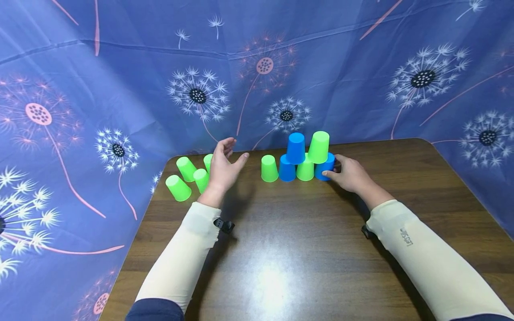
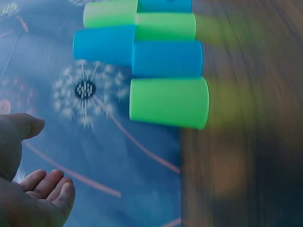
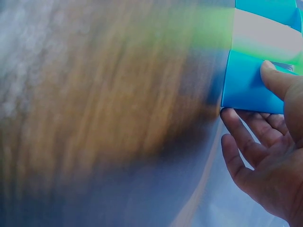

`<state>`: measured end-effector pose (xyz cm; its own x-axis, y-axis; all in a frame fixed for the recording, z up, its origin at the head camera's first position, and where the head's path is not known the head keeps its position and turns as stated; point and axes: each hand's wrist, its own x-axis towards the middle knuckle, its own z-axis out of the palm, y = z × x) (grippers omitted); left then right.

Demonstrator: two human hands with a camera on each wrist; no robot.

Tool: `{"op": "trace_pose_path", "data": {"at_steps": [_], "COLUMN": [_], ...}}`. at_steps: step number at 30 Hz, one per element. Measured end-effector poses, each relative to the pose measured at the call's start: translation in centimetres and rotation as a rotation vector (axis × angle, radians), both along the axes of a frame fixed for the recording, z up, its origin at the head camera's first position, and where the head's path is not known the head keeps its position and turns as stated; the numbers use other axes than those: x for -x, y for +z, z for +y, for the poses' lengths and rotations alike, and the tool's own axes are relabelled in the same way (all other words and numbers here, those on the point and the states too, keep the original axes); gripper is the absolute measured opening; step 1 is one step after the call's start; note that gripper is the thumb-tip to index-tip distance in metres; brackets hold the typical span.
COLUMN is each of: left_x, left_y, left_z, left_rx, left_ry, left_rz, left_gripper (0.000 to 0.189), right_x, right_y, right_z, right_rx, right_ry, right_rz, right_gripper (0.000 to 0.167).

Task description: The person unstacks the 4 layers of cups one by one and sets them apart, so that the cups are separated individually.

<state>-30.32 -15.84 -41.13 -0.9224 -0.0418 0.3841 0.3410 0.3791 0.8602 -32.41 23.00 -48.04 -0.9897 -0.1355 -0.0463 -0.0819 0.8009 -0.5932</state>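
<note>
Head view: the right hand is holding the end blue cup in a row of four, thumb in front, fingers bending round its side. Just left of that hand, a top blue cup and a top green cup are sitting on the row. The left hand is holding nothing, its thumb spread wide, hanging between the near green cup and four green cups. It is partly hiding two of those. All the cups are standing upside down, hiding their insides. Behind the desk, a flowery cloth is hanging.
</note>
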Motion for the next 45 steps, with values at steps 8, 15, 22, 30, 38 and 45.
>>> {"op": "trace_pose_path", "data": {"at_steps": [8, 15, 22, 30, 38, 45], "left_x": [0.5, 1.2, 1.6, 1.9, 2.5, 2.7], "left_y": [0.4, -0.1, -0.4, -0.6, -1.2, -1.0], "left_z": [4.2, 7.4, 10.1, 11.9, 12.7, 13.3], "left_rx": [0.075, 0.11, 0.134, 0.158, 0.173, 0.205], "left_ry": [-0.088, -0.138, -0.145, -0.156, -0.148, -0.141], "left_rz": [-0.042, -0.088, -0.137, -0.158, -0.166, -0.179], "left_gripper": [0.061, 0.063, 0.063, 0.066, 0.07, 0.069], "right_x": [-0.1, -0.2, 0.0, 0.1, 0.1, 0.0], "right_y": [0.3, 0.2, -0.2, -0.1, -0.2, -0.1], "right_z": [0.0, 0.0, 0.1, 0.1, 0.1, 0.1], "right_rx": [0.006, 0.002, 0.004, 0.005, 0.003, 0.009], "right_ry": [0.008, 0.003, -0.004, -0.01, -0.007, -0.012], "right_rz": [-0.01, -0.003, 0.01, 0.008, 0.022, 0.021], "right_gripper": [0.085, 0.082, 0.08, 0.078, 0.072, 0.071]}}
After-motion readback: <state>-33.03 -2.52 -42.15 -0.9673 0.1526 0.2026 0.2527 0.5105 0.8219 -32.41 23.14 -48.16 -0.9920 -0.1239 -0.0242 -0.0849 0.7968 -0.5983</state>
